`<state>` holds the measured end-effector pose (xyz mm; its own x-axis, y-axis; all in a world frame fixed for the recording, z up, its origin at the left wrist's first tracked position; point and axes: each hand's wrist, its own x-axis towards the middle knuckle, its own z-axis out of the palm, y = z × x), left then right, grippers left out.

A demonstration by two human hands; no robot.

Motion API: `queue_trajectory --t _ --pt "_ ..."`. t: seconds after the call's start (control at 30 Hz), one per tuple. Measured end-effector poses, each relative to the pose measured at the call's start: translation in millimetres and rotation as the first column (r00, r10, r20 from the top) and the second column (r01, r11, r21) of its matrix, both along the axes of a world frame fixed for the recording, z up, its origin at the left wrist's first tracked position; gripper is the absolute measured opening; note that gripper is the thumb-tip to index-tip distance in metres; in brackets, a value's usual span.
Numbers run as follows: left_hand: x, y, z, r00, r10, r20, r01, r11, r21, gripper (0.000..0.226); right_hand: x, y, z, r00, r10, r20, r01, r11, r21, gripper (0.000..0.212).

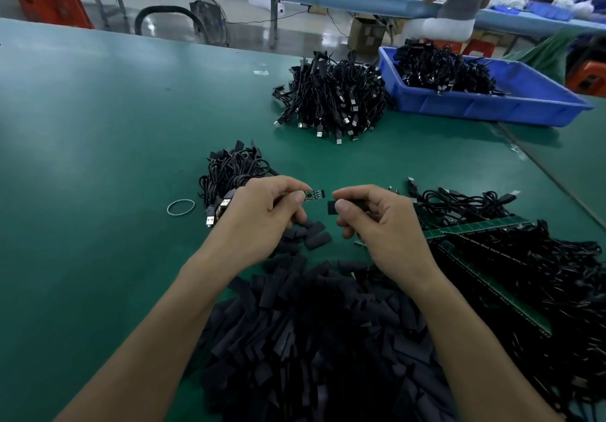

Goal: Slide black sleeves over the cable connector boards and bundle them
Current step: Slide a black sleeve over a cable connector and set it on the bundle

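Note:
My left hand (262, 212) pinches a small connector board (314, 194) between thumb and fingers, its free end pointing right. My right hand (370, 215) pinches a short black sleeve (332, 207), its open end facing the board a small gap away. A big heap of loose black sleeves (311, 333) lies under my forearms. A small pile of black cables (229, 172) lies just behind my left hand. Unsleeved cables on green board strips (492, 257) spread out to the right.
A rubber band (181, 207) lies on the green table (82, 126) left of my left hand. A large cable heap (331, 94) and a blue bin (485, 103) holding more cables stand at the back right. A person sits at a far bench.

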<state>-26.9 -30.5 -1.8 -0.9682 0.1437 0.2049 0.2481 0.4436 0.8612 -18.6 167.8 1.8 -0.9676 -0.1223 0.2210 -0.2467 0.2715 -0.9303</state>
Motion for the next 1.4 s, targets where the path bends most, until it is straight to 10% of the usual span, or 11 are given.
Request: queue_trajectory --t 1.4 --pt "6.2 6.4 11.2 0.987 -0.096 0.125 0.072 0.980 0.185 0.024 2.8 -6.9 5.2 0.993 -0.048 -0.108 0.044 0.998 -0.047 0.011"
